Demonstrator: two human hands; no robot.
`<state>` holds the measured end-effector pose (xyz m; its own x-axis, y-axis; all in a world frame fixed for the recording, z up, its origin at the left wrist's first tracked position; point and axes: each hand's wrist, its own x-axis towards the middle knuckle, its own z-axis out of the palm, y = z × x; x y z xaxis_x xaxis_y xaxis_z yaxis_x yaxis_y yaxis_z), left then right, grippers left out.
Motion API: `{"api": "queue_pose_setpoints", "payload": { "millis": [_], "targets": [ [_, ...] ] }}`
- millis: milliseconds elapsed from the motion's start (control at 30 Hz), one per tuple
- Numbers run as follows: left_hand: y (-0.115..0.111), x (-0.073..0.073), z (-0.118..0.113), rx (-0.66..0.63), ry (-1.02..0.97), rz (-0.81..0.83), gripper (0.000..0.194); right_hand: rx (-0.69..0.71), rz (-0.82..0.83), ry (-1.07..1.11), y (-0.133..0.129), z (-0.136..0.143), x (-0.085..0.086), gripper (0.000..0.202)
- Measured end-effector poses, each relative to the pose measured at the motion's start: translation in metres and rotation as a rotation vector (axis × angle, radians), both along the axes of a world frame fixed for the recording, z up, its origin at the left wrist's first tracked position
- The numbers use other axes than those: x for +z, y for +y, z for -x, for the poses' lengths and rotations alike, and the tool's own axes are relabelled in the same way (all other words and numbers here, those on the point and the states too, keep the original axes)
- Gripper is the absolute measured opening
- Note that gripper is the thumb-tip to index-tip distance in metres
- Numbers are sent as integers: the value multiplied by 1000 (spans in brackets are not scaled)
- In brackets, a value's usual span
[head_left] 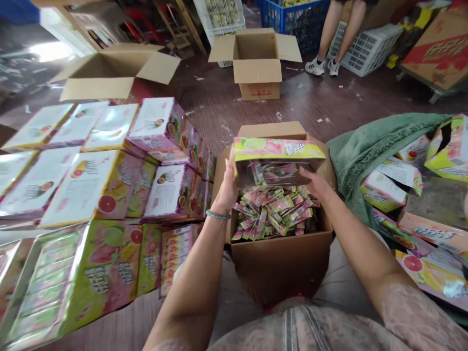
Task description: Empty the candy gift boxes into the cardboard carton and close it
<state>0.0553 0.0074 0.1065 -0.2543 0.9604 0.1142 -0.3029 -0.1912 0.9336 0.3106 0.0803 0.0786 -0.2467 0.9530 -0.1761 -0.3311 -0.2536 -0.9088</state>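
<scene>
Between my two hands is a green and pink fruit-printed box [280, 149], tilted over an open brown carton, its dark window side facing me with some packets visible through it. My left hand [225, 192] grips its left end, and my right hand [317, 184] holds its lower right corner. Below it, the brown carton [281, 263] sits between my legs, filled with a loose heap of small green and pink packets [276, 214]. A beaded bracelet [218, 214] is on my left wrist.
Stacked fruit-printed boxes [109, 190] fill the left side. Emptied boxes [435, 234] lie on a green cloth [365, 156] at right. Ahead stand open cartons [258, 72] [98, 87], a blue crate [292, 24] and a person's legs [329, 34].
</scene>
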Motion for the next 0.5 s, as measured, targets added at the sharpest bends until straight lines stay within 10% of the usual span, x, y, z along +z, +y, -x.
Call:
{"api": "queue_pose_setpoints", "payload": {
  "millis": [233, 500],
  "targets": [
    [-22, -2, 18, -79, 52, -21, 98, -33, -159, -36, -6, -4, 11, 92],
    [-19, 17, 14, 179, -133, 43, 82, 16, -395, -270, -11, -7, 1, 97]
  ]
}}
